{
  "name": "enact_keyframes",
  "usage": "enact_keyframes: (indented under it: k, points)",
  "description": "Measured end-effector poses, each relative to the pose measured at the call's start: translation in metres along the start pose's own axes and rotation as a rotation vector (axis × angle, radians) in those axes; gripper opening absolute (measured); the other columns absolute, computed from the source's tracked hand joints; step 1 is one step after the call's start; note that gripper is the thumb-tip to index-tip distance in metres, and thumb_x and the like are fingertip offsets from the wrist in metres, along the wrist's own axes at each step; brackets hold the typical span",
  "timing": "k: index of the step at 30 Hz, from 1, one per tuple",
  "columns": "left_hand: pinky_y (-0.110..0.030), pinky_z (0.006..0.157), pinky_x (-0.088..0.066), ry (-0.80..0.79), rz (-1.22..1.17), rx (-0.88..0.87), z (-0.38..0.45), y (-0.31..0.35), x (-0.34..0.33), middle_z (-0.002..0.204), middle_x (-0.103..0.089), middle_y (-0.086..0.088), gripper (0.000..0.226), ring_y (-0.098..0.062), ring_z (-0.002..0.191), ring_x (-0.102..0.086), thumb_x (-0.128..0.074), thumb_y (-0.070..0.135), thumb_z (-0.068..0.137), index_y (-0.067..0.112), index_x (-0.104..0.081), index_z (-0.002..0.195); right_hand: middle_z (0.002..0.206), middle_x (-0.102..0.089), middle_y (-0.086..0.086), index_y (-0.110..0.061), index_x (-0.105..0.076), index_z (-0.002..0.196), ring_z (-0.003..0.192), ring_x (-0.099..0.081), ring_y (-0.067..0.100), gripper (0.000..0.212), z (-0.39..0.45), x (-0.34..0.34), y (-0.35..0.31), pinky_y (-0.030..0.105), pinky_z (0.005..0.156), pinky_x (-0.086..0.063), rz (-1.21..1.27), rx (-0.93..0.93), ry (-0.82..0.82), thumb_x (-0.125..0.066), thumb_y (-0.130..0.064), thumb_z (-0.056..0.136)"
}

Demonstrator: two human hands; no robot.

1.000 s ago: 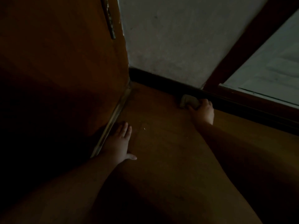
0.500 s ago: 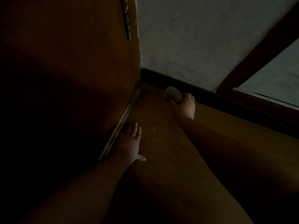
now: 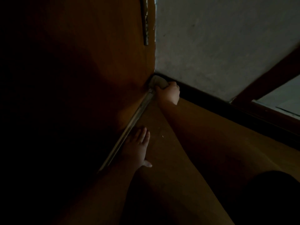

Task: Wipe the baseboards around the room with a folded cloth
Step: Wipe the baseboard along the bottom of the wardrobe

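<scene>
The right hand [image 3: 168,92] grips the folded cloth [image 3: 158,82], pressing it into the corner where the dark baseboard [image 3: 203,96] meets the wooden door [image 3: 97,62]. The left hand [image 3: 138,146] rests flat, fingers straight, on the floor [image 3: 211,127].

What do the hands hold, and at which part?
The right hand grips the cloth by its near end, in the corner. The left hand lies flat on the floor, holding nothing.

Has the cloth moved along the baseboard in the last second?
Yes. The cloth, held by the right hand, has slid left along the baseboard, away from the window frame, into the corner by the door.
</scene>
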State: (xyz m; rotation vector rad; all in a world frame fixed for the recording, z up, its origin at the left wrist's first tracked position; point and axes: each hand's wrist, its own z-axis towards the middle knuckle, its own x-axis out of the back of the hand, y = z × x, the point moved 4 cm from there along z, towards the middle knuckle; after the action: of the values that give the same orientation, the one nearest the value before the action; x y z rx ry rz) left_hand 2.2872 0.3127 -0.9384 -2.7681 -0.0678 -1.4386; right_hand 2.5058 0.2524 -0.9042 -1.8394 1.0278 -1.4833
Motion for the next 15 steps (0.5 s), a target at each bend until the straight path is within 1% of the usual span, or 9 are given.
enact_keyframes:
  k: [5,10,13,15]
  points:
    - [-0.046,0.123,-0.003,-0.010,0.004,-0.012,0.002,-0.002,0.000,0.161,0.026,-0.008,0.124,-0.028,0.150,0.016,-0.066,0.066,0.078,0.013,0.016,0.154,0.127,-0.052,0.011,-0.009,-0.052,0.124,0.107,-0.058,0.029,0.051,-0.007,0.036,0.036,0.031,0.080,-0.041,-0.020,-0.032,0.071,-0.071,-0.036,0.085]
    - [-0.043,0.121,0.001,0.005,0.010,-0.024,0.004,-0.006,-0.005,0.160,0.028,-0.007,0.127,-0.027,0.150,0.015,-0.063,0.072,0.075,0.014,0.018,0.154,0.123,-0.053,0.009,-0.010,-0.055,0.122,0.104,-0.058,0.026,0.051,-0.017,0.100,0.079,0.029,0.079,-0.040,-0.041,-0.032,0.159,-0.071,-0.039,0.084]
    - [-0.042,0.121,0.000,0.015,0.038,-0.025,0.006,-0.005,-0.007,0.160,0.027,-0.008,0.129,-0.027,0.150,0.013,-0.061,0.076,0.073,0.013,0.018,0.153,0.124,-0.054,0.009,-0.010,-0.055,0.124,0.107,-0.057,0.024,0.051,-0.025,0.137,0.102,0.028,0.081,-0.041,-0.067,-0.041,0.220,-0.072,-0.038,0.084]
    - [-0.042,0.121,-0.001,0.019,0.056,-0.019,0.008,-0.004,-0.007,0.160,0.026,-0.008,0.130,-0.027,0.150,0.013,-0.061,0.077,0.072,0.013,0.017,0.154,0.125,-0.054,0.009,-0.010,-0.055,0.125,0.109,-0.056,0.025,0.052,-0.030,0.160,0.116,0.030,0.083,-0.042,-0.079,-0.071,0.258,-0.072,-0.037,0.084]
